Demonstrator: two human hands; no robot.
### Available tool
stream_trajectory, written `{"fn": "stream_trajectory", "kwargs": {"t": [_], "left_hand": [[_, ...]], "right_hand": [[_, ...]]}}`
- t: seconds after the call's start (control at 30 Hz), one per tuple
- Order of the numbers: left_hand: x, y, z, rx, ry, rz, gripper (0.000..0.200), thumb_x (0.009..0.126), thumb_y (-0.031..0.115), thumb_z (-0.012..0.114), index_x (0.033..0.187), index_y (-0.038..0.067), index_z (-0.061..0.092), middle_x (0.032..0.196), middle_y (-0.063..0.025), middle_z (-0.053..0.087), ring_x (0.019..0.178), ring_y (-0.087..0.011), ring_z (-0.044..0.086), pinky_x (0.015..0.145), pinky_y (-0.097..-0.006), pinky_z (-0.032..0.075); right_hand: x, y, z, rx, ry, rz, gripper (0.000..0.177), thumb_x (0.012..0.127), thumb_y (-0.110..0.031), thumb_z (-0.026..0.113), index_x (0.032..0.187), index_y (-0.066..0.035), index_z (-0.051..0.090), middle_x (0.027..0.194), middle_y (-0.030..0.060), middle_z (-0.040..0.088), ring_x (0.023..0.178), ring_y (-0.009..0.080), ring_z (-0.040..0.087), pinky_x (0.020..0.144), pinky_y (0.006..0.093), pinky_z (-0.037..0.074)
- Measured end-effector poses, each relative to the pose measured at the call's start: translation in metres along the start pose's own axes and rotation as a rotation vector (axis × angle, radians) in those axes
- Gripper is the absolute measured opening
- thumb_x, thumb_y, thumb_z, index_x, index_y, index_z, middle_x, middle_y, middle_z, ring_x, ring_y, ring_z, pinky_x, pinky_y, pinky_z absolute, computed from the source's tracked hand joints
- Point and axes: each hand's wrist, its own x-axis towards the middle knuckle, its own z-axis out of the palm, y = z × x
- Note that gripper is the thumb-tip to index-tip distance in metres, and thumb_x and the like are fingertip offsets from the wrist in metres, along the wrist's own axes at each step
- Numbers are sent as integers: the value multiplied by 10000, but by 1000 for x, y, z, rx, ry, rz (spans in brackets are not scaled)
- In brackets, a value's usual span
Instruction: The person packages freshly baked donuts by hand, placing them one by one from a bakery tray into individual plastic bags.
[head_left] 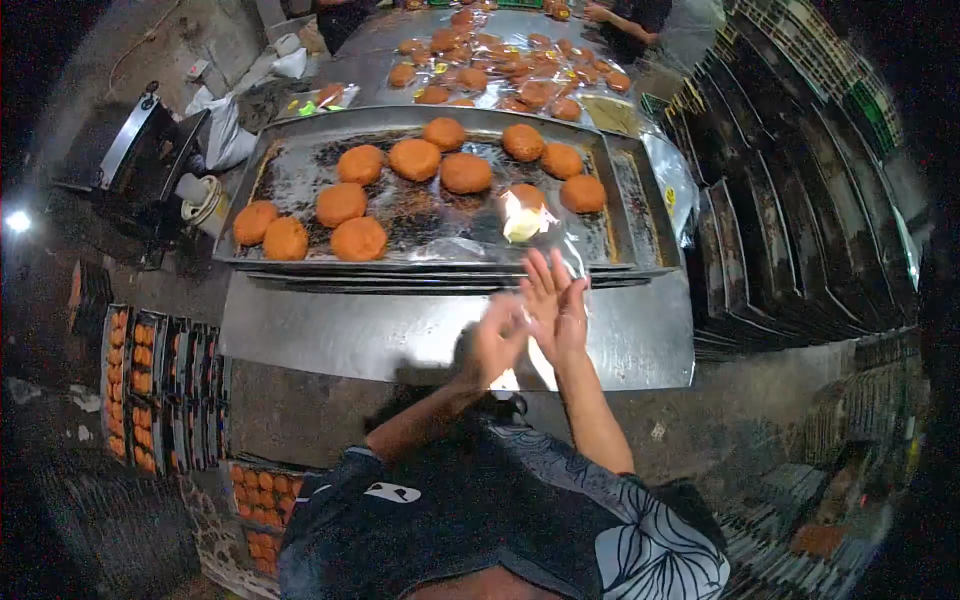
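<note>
Noted beneath both grips: bare metal surface [300, 325]. Beyond the grips, resting on thinner edges of stacked trays: stained tray [440, 264]. Right hand [558, 310]: grip wide, palm upturned, fingers spread forward. Left hand [498, 338]: blurred, just beside right palm; cannot tell whether grip wide, narrow or holding anything. Ahead of the grips, mostly forward-left: round orange-brown buns [413, 159], loose on tray. Directly ahead of right grip, over or around one bun: shiny clear wrapper [527, 222]; exact fit unclear through glare.
</note>
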Motion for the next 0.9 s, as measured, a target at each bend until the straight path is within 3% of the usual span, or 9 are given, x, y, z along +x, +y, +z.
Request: {"fn": "stream_trajectory", "kwargs": {"t": [0.07,0.1,0.2,0.27,0.47,0.5,0.73,0.8,0.9], "left_hand": [[30,14,-44,-595,273,-142,456,794,71,512,1216,71,341,1078,-111,487,965,-202,504,762,-303,451],[35,27,-84,-1046,125,-334,439,829,74,453,1243,90,306,1088,-136,474,935,-231,515,775,-323,465],[42,28,-183,-950,230,-194,324,853,155,441,1151,39,390,970,-141,512,831,-257,553,723,-368,488],[47,46,-226,-778,646,-74,339,859,174,440,1165,38,387,927,-89,499,837,-252,537,802,-425,448],[65,76,-307,-978,819,74,422,825,211,459,1198,61,331,1061,-102,439,1037,-264,434,935,-477,334],[67,76,-310,-1005,891,118,464,836,205,425,1253,70,272,1062,-123,431,1048,-290,427,943,-489,327],[93,71,-216,-823,359,156,449,822,167,342,1252,69,261,1125,-169,463,1072,-347,438,946,-491,303],[80,62,-191,-850,-122,-56,537,787,120,375,1300,128,217,1167,-175,435,1082,-342,430,915,-454,358],[54,37,-133,-696,-67,-95,522,817,162,404,1307,118,231,1260,-157,341,1152,-285,354,966,-438,288]], "right_hand": [[12,43,30,303,-221,233,515,843,-391,434,1235,-69,344,1173,140,464,1050,256,477,870,364,407],[15,76,36,287,-159,445,463,847,-351,442,1198,-56,380,1146,152,479,1024,273,494,852,366,421],[46,116,78,-416,-345,718,386,840,-274,472,1115,-3,456,1096,194,502,995,290,514,813,369,441],[105,143,103,-1534,-411,-46,406,800,-301,529,1032,31,497,1051,233,511,964,303,528,762,373,448],[144,188,109,-1671,-235,154,561,641,-274,718,1023,37,449,934,187,554,884,316,551,791,415,430],[130,181,107,-1392,-139,21,553,606,-249,746,991,18,453,944,158,549,894,283,543,796,399,428],[84,139,149,-1073,-92,-428,728,565,-151,772,1162,-13,379,1114,119,476,1037,204,452,905,302,350],[41,133,128,-756,-49,-335,762,595,-141,760,1202,-18,317,1142,129,453,1063,214,436,899,315,363],[48,119,129,-728,185,-456,715,657,-121,714,1219,-22,284,1179,149,424,1121,240,398,912,324,359]]}}
